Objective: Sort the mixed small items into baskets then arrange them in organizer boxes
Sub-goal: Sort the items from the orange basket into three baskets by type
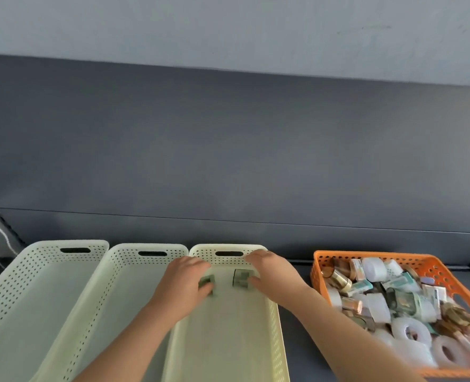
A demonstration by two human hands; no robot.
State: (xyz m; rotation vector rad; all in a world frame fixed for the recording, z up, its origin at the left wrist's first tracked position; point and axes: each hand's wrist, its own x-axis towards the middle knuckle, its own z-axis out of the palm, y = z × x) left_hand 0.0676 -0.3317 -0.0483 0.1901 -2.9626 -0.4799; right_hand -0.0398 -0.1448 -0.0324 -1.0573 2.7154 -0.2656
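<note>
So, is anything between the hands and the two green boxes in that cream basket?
Nothing visible does. The left hand grips the left green box and the right hand touches the right green box, both inside the rightmost cream basket. Its far wall lies beyond the boxes, not between them and the hands.

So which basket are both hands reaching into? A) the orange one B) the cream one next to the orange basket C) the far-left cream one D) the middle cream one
B: the left hand, on a small green box, and the right hand are both inside the cream basket beside the orange basket.
</note>
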